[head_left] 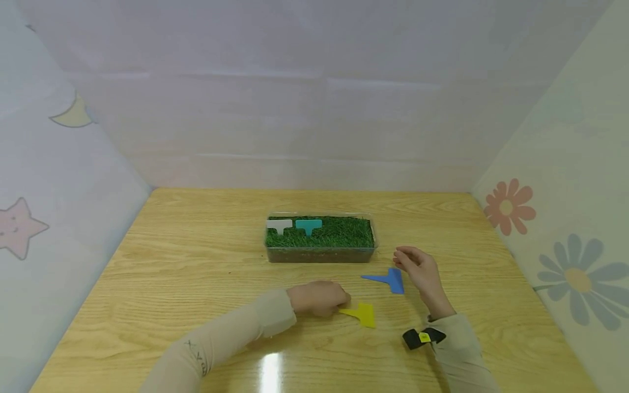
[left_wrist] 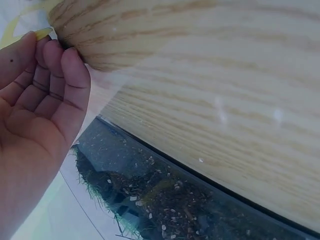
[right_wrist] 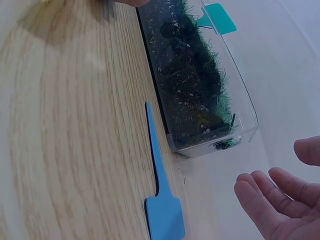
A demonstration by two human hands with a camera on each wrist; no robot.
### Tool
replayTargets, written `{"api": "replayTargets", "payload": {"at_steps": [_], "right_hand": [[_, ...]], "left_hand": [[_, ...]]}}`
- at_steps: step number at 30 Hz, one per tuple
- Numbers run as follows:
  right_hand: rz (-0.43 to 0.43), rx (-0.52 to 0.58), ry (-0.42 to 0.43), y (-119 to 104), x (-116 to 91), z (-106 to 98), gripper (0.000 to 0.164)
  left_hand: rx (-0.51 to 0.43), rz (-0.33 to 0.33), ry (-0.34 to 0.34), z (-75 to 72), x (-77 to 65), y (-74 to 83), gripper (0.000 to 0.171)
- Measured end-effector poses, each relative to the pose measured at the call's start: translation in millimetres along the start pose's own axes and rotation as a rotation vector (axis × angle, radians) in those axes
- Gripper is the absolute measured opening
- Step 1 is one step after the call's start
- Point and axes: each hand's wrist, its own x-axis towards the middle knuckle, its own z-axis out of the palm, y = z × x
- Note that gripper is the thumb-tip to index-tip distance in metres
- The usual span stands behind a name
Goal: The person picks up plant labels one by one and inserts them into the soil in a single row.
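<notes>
My left hand [head_left: 319, 298] pinches the pointed stem of a yellow plant label [head_left: 366, 315] between thumb and fingertips. In the left wrist view only a bit of that yellow label [left_wrist: 44, 33] shows past the thumb. A blue plant label [head_left: 395, 280] lies flat on the table, stem toward the left. Just beyond its wide end hovers my right hand [head_left: 421, 271], fingers loosely bent and holding nothing. Behind both hands stands a clear planter [head_left: 321, 255] of soil and green grass. A white label [head_left: 279, 225] and a teal label [head_left: 308, 225] stand upright in its left half.
The wooden table [head_left: 196, 262] meets pale walls at the back and sides. On the right wrist sits a black strap [head_left: 415, 339] with a yellow patch. The planter's clear wall [right_wrist: 240, 95] rises above the grass edge.
</notes>
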Motion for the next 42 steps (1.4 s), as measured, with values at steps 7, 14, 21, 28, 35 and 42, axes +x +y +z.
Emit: {"api": "replayTargets", "payload": {"at_steps": [7,14,21,28,35,42], "right_hand": [[-0.031,0.009,0.008,2.0,0.3,1.8,0.041],[-0.050,0.014,-0.048,-4.2,-0.6,1.5,0.040],[-0.080,0.015,-0.066,-10.4,-0.7,1.7,0.038],[-0.169,0.037,-0.080,-22.3,-3.4,4.1,0.035],[-0.257,0.040,-0.134,-35.5,-6.3,6.3,0.032],[-0.301,0.014,-0.171,-41.3,-7.0,8.9,0.029]], "left_hand": [[-0.052,0.026,0.070,-4.0,-4.6,-4.9,0.016],[-0.150,0.023,0.164,-13.0,-10.0,-12.7,0.022],[-0.245,0.028,0.238,-21.0,-9.4,-18.2,0.018],[-0.360,0.046,0.347,-25.6,-5.9,-23.9,0.021],[-0.434,-0.007,0.397,-25.0,-4.0,-28.8,0.008],[-0.459,-0.034,0.465,-23.4,-4.3,-32.2,0.007]]}}
